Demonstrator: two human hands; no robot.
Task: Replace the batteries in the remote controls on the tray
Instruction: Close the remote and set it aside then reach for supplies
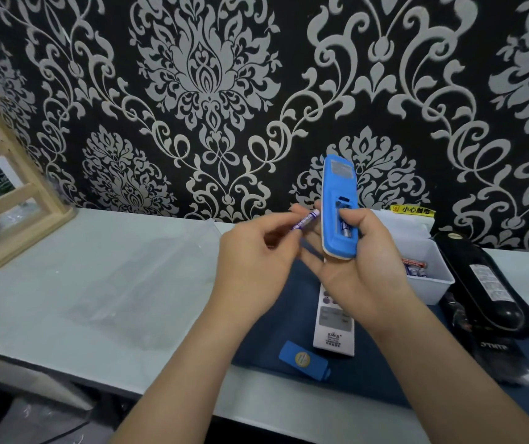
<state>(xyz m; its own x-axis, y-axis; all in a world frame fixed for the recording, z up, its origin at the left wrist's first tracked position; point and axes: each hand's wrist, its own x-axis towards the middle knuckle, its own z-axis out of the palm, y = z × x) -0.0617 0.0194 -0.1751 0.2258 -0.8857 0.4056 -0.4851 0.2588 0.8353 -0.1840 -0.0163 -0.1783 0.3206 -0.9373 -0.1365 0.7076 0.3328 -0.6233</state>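
My right hand (357, 270) grips a blue remote control (339, 190) upright, back side toward me, with its battery compartment open and one battery (346, 226) sitting inside. The thumb rests on the compartment. Just left of the remote, my left hand (253, 267) pinches a purple battery (304, 220) by its lower end. A white remote (333, 328) lies face up on the dark blue tray (368, 373) below my hands. The blue battery cover (304, 360) lies near the tray's front left edge.
A white bin (429, 283) with several batteries stands right of my hands. A black remote (481, 283) lies on a black pouch at the far right. A clear plastic sheet (147, 277) covers the left of the white table. A wooden rack (16, 200) stands far left.
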